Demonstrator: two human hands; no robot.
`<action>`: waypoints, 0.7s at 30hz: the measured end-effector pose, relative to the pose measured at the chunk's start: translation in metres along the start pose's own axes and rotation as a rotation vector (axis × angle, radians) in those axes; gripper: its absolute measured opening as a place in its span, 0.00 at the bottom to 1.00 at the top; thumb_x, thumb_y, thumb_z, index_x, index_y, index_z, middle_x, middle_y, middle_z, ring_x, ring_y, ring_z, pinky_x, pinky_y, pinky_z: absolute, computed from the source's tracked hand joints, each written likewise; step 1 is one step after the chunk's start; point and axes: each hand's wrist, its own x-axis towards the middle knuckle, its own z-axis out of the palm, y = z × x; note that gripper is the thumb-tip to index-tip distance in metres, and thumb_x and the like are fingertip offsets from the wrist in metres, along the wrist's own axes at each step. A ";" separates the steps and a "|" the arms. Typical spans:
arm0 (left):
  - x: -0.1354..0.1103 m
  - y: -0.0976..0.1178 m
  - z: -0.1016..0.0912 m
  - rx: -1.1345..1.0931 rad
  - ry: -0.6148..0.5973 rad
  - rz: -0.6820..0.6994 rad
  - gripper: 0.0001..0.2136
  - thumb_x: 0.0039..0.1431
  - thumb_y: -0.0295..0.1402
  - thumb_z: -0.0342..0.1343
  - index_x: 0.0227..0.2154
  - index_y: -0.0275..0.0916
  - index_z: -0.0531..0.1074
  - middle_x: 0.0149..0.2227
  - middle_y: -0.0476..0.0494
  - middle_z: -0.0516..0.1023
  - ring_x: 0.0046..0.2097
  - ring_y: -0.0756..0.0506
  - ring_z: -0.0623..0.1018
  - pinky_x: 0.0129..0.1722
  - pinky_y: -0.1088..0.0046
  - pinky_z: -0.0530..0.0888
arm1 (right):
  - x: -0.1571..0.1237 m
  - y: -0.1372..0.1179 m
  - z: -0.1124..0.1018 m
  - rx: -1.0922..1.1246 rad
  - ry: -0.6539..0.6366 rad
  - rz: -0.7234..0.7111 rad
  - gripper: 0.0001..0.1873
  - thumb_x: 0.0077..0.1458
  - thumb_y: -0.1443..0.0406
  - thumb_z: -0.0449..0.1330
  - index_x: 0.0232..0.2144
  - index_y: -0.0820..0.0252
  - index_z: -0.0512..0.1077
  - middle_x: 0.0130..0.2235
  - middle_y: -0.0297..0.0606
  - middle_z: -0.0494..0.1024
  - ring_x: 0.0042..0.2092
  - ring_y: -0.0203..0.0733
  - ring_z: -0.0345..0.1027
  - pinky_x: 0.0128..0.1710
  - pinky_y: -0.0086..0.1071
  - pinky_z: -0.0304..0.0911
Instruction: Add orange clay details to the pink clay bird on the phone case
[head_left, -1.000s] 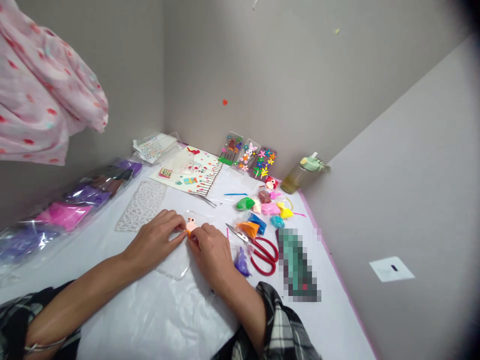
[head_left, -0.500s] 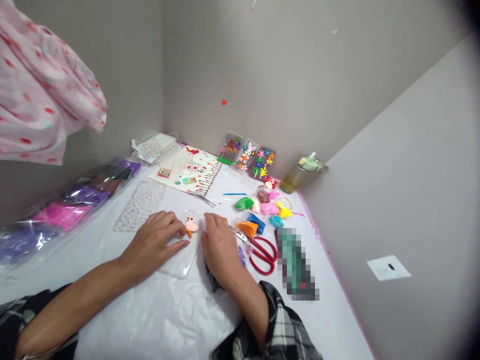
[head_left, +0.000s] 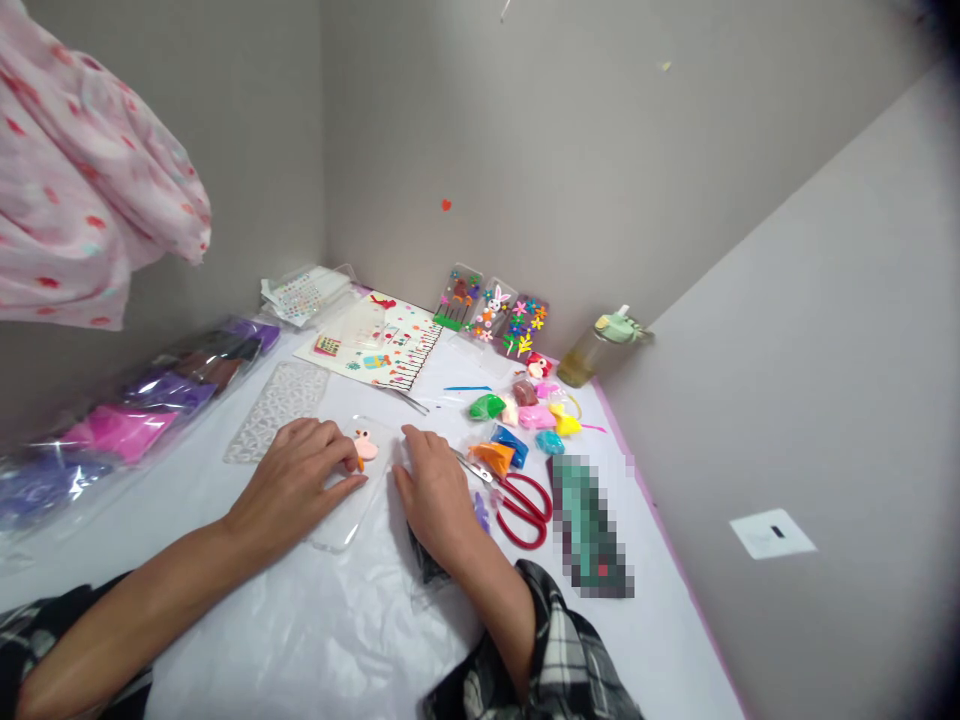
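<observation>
A clear phone case [head_left: 341, 520] lies flat on the white-covered table, bearing a pale pink clay bird [head_left: 365, 446] with a small orange clay piece [head_left: 361, 464] below it. My left hand [head_left: 296, 470] curls over the case's left edge, fingertips at the orange piece and thumb lower on the case; the exact contact is hidden. Along the right side of the case rests my right hand [head_left: 435, 490], fingers loosely stretched and holding nothing visible. Beside it are red-handled scissors [head_left: 525, 510] and an orange clay packet [head_left: 491, 458]. A dark item under my right wrist is mostly hidden.
Coloured clay packets [head_left: 536, 416] and a blue stick [head_left: 467, 388] lie farther back, near tweezers [head_left: 409, 401]. Decorated cases [head_left: 493, 310] lean against the wall beside a bottle [head_left: 592, 350]. Bagged clay [head_left: 127, 430] lines the left; a patterned clear sheet [head_left: 277, 412] lies closer.
The phone case with its clay bird has slid slightly left together with my left hand. My right hand has shifted a little left too, its fingers still stretched.
</observation>
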 end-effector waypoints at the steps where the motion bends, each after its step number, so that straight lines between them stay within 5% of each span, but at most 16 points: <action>1: -0.001 -0.001 0.000 0.011 0.007 0.000 0.06 0.65 0.39 0.60 0.33 0.45 0.74 0.35 0.47 0.77 0.43 0.38 0.77 0.59 0.49 0.64 | 0.001 0.000 0.000 0.015 0.004 0.002 0.28 0.68 0.71 0.57 0.68 0.66 0.63 0.63 0.53 0.75 0.63 0.54 0.67 0.63 0.47 0.64; 9: -0.003 -0.005 0.000 0.060 0.017 0.016 0.09 0.64 0.41 0.61 0.30 0.44 0.73 0.32 0.50 0.76 0.40 0.39 0.79 0.64 0.44 0.59 | 0.008 -0.002 0.005 0.204 -0.025 -0.014 0.30 0.64 0.73 0.58 0.68 0.67 0.65 0.64 0.56 0.73 0.67 0.57 0.63 0.69 0.53 0.56; 16: -0.005 -0.004 -0.002 0.048 0.025 0.019 0.13 0.63 0.41 0.63 0.27 0.44 0.69 0.31 0.52 0.74 0.38 0.41 0.78 0.65 0.43 0.58 | 0.017 0.004 0.007 0.588 0.056 0.170 0.29 0.56 0.72 0.61 0.61 0.63 0.70 0.50 0.46 0.77 0.48 0.46 0.74 0.57 0.43 0.70; 21: -0.008 -0.004 -0.004 0.005 0.073 0.050 0.12 0.67 0.43 0.61 0.29 0.45 0.71 0.32 0.51 0.75 0.38 0.41 0.78 0.67 0.42 0.57 | 0.020 0.012 0.000 0.993 -0.061 0.314 0.11 0.50 0.67 0.62 0.39 0.60 0.74 0.31 0.34 0.78 0.33 0.42 0.77 0.42 0.39 0.76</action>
